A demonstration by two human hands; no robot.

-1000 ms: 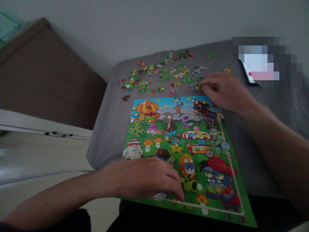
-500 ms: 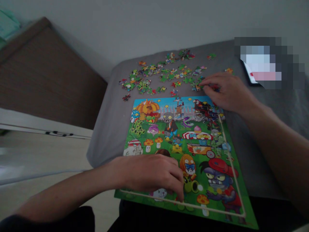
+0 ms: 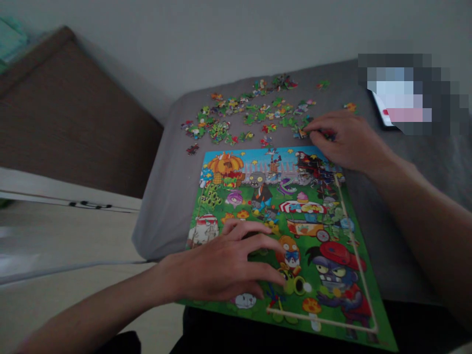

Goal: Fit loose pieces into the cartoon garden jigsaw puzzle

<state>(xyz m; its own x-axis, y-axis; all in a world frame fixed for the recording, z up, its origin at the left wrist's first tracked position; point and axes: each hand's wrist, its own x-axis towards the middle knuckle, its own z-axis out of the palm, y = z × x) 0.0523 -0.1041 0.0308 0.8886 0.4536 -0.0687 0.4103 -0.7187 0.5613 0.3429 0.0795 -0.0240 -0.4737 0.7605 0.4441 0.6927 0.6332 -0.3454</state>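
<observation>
A picture puzzle board point(image 3: 346, 216) with cartoon plants and zombies lies in front of me. My left hand point(image 3: 221, 265) is over its lower left part, palm down, fingers apart and bent, with nothing visible in them. Whether the fingertips touch the board I cannot tell. Beyond the board's far right corner, my right hand point(image 3: 344, 140) has thumb and forefinger pinched on a small puzzle piece point(image 3: 301, 132) at the edge of the loose pieces. Its other fingers are curled and partly hidden.
Several loose puzzle pieces point(image 3: 254, 110) are scattered beyond the board on the grey cloth surface point(image 3: 165, 196). A phone point(image 3: 383, 115), partly blurred out, lies at the far right. A brown wooden cabinet point(image 3: 73, 113) stands left, and a pale cable point(image 3: 73, 273) runs below it.
My left hand has lifted away from the board's near edge, and its fingers have spread and shifted slightly up the board. My right hand stays almost still at the same piece.
</observation>
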